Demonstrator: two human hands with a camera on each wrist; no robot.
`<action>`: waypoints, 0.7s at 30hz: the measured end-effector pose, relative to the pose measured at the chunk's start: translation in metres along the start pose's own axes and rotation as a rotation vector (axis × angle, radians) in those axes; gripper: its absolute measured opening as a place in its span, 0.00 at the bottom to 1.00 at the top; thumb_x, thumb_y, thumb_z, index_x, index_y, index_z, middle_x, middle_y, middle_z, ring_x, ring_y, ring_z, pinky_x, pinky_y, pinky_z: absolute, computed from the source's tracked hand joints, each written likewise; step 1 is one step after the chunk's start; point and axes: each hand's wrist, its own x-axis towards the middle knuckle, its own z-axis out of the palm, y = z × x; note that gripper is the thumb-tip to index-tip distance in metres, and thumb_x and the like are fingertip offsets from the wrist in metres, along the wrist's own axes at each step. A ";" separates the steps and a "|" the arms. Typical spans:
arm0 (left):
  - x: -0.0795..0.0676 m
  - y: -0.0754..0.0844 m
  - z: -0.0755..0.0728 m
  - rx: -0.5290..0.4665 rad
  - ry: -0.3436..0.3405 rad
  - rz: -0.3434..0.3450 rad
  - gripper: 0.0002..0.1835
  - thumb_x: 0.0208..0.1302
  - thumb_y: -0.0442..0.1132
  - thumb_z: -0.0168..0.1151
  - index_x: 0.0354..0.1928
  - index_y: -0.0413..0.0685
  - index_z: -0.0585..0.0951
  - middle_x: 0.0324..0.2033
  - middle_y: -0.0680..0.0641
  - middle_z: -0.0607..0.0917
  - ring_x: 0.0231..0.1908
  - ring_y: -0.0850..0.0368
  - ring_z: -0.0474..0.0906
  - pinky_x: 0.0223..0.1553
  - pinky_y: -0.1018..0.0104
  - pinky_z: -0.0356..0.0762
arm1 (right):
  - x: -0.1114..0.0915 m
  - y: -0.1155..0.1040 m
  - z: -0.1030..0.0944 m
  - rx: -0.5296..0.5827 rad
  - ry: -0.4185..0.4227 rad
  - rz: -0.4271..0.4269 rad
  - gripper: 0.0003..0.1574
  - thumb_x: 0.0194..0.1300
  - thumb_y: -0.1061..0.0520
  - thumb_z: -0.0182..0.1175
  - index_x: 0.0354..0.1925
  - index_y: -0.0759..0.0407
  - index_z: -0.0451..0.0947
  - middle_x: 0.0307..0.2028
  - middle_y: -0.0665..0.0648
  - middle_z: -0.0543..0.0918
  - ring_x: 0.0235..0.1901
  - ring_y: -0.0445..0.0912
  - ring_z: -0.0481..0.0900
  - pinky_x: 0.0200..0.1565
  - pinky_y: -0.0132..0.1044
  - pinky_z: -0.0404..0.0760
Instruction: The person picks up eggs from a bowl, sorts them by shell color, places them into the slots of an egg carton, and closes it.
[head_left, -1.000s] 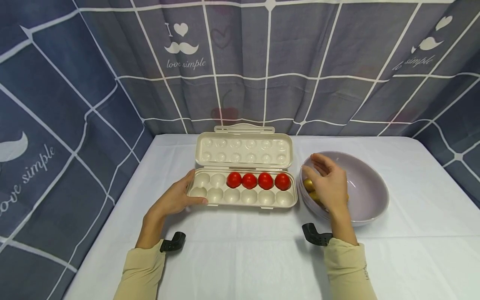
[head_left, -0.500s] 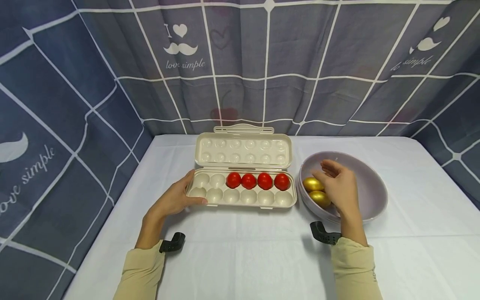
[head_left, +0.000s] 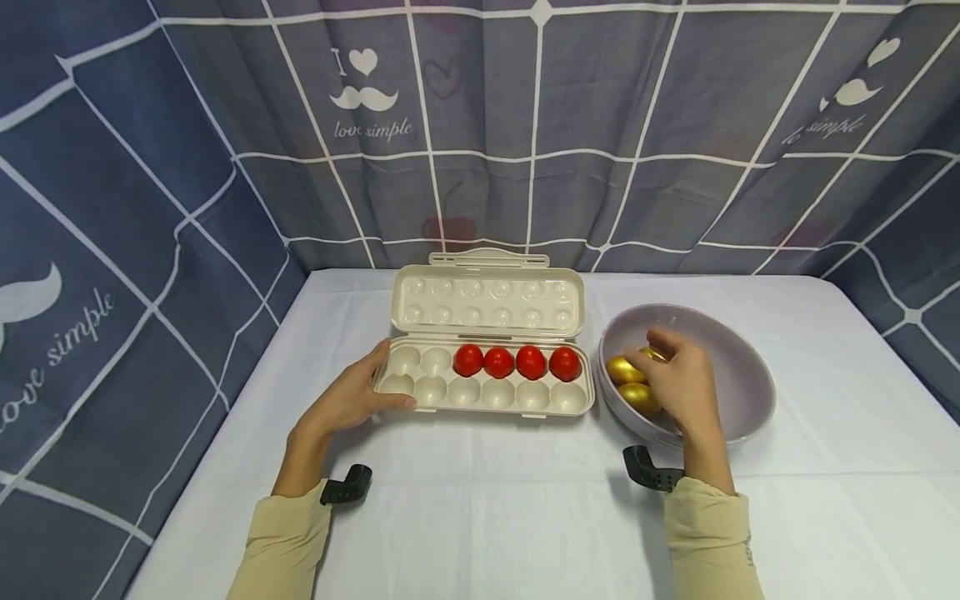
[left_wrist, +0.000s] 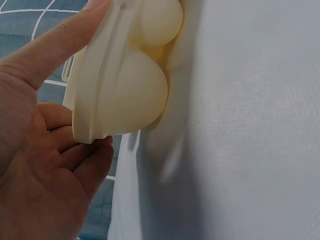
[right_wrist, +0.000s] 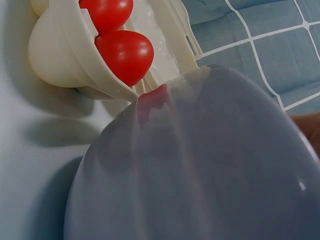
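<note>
a dark checked curtain (head_left: 577,92) backs a white-clothed table (head_left: 540,517). on it lies an open egg carton (head_left: 480,302), and just to its right stands a lilac bowl (head_left: 738,375). the left hand (head_left: 348,398) grips the carton's left end, thumb above, fingers curled below. the right hand (head_left: 684,387), over the bowl, narrowly pinches a golden egg (head_left: 651,354); two more golden eggs (head_left: 639,399) lie beneath. four red eggs (head_left: 498,362) fill the back row's right-hand cups.
</note>
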 end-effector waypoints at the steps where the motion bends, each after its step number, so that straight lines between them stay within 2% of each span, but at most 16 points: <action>1: 0.000 0.000 0.000 0.000 0.000 0.001 0.58 0.53 0.44 0.77 0.77 0.38 0.49 0.74 0.39 0.57 0.72 0.43 0.52 0.69 0.42 0.49 | 0.000 0.000 0.000 -0.015 -0.008 -0.002 0.34 0.64 0.56 0.66 0.61 0.75 0.72 0.56 0.74 0.77 0.58 0.64 0.75 0.60 0.54 0.69; 7: 0.000 -0.001 0.000 0.003 -0.001 0.009 0.58 0.53 0.43 0.77 0.77 0.38 0.49 0.73 0.39 0.58 0.71 0.43 0.54 0.69 0.43 0.50 | 0.000 0.001 0.002 -0.080 -0.074 -0.020 0.34 0.64 0.56 0.66 0.60 0.78 0.72 0.52 0.75 0.79 0.54 0.65 0.77 0.59 0.55 0.69; 17: -0.001 0.001 0.000 -0.001 0.003 0.005 0.57 0.53 0.43 0.77 0.77 0.38 0.50 0.72 0.38 0.60 0.70 0.43 0.56 0.68 0.43 0.51 | 0.003 0.001 0.007 -0.103 -0.183 -0.048 0.33 0.66 0.57 0.64 0.60 0.80 0.69 0.55 0.76 0.77 0.54 0.66 0.77 0.59 0.56 0.70; 21: -0.001 0.001 0.000 -0.006 0.002 0.006 0.57 0.53 0.43 0.77 0.77 0.39 0.51 0.72 0.39 0.60 0.70 0.44 0.56 0.68 0.43 0.51 | 0.004 0.003 0.009 -0.122 -0.210 -0.052 0.29 0.65 0.57 0.65 0.57 0.77 0.74 0.52 0.75 0.79 0.52 0.64 0.78 0.56 0.56 0.71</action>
